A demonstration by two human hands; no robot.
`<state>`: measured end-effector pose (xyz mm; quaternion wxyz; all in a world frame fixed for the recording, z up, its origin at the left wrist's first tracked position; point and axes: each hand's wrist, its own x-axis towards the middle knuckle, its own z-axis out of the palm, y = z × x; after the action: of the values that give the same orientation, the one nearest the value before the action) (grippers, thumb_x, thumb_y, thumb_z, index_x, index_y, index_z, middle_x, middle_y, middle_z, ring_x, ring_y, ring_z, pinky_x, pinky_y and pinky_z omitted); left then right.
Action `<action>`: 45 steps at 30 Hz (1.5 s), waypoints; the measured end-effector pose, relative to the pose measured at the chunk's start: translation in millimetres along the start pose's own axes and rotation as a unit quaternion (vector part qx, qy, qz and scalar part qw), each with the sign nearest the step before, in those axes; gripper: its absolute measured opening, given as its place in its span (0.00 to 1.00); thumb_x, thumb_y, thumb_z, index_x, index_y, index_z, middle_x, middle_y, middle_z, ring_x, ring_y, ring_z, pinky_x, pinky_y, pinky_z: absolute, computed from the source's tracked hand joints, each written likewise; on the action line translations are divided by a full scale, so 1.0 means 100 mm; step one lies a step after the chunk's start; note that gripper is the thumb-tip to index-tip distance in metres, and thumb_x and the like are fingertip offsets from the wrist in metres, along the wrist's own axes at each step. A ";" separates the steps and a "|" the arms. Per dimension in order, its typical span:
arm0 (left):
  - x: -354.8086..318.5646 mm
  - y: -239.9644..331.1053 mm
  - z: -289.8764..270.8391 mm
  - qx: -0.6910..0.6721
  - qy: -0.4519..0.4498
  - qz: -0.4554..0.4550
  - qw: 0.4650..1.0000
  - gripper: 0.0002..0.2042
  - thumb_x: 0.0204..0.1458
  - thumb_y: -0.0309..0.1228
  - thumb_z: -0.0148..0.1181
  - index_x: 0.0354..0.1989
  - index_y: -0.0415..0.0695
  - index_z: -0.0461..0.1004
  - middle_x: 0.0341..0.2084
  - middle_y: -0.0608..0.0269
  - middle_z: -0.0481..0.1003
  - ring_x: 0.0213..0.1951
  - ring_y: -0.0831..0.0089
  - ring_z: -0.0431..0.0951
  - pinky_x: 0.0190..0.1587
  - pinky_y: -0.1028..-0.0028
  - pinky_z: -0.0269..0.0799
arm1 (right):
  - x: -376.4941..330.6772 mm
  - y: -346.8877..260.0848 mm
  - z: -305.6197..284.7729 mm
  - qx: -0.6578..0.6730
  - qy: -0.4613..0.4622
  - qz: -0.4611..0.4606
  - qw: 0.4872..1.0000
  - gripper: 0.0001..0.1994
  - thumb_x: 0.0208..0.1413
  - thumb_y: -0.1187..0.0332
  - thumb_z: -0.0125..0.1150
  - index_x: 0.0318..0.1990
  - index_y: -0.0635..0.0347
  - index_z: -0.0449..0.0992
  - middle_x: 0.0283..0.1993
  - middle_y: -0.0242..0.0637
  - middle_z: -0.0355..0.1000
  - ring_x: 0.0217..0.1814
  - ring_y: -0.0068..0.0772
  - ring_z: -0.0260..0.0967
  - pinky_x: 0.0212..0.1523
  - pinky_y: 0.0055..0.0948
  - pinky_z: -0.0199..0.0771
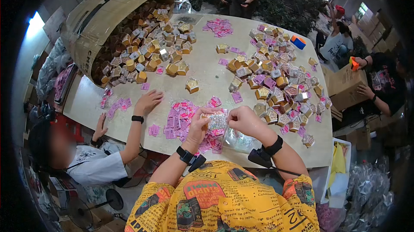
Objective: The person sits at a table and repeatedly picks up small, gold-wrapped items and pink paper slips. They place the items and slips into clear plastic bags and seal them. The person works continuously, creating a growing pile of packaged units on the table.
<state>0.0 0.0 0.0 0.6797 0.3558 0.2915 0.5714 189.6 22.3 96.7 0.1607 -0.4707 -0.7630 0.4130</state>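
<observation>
Just in front of me, my left hand (pixel 199 126) grips a small shiny gold-and-clear box (pixel 217 120) that appears to be inside clear film. Closed in a pinch, my right hand (pixel 248 122) is at the right edge of that film. Below it, a clear plastic bag (pixel 239 140) lies flat near the table's front edge. Pink printed packets (pixel 179 117) are heaped beside and under my left hand. A single gold faceted box (pixel 192 85) stands beyond them. The exact overlap of film and fingers is too small to make out.
A tipped carton (pixel 92 25) spills gold boxes onto the table (pixel 172 89) at the far left. Another heap of gold boxes (pixel 276 85) and pink packets covers the right side, with a blue-orange tape dispenser (pixel 298 42) behind. A co-worker's hand (pixel 148 101) rests at left.
</observation>
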 end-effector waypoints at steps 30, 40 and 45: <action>0.03 0.06 0.02 -0.040 -0.004 -0.021 0.999 0.14 0.44 0.34 0.54 0.37 0.39 0.69 0.43 0.49 0.71 0.47 0.64 0.72 0.53 0.66 0.67 | 0.01 0.13 -0.08 0.237 -0.079 0.073 0.966 0.08 0.46 0.69 0.63 0.27 0.66 0.78 0.18 0.29 0.71 0.15 0.15 0.61 0.15 0.17 0.59; 0.05 -0.05 -0.05 0.000 -0.021 -0.039 0.999 0.15 0.45 0.34 0.53 0.39 0.38 0.69 0.42 0.52 0.72 0.46 0.66 0.73 0.51 0.68 0.68 | 0.09 0.51 0.13 0.337 -0.113 0.058 0.933 0.08 0.45 0.70 0.66 0.22 0.64 0.75 0.19 0.32 0.71 0.15 0.16 0.61 0.16 0.17 0.58; 0.06 -0.09 -0.05 -0.033 -0.002 -0.109 0.993 0.11 0.46 0.27 0.50 0.39 0.40 0.70 0.38 0.58 0.72 0.43 0.74 0.71 0.49 0.73 0.65 | 0.08 0.66 0.20 0.334 -0.084 0.086 0.935 0.07 0.47 0.70 0.64 0.23 0.62 0.74 0.19 0.30 0.70 0.16 0.16 0.62 0.15 0.17 0.58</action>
<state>1.9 6.2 -10.4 0.7501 0.3004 0.3077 0.5024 211.0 33.5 31.9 0.2075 -0.4170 -0.5488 0.6942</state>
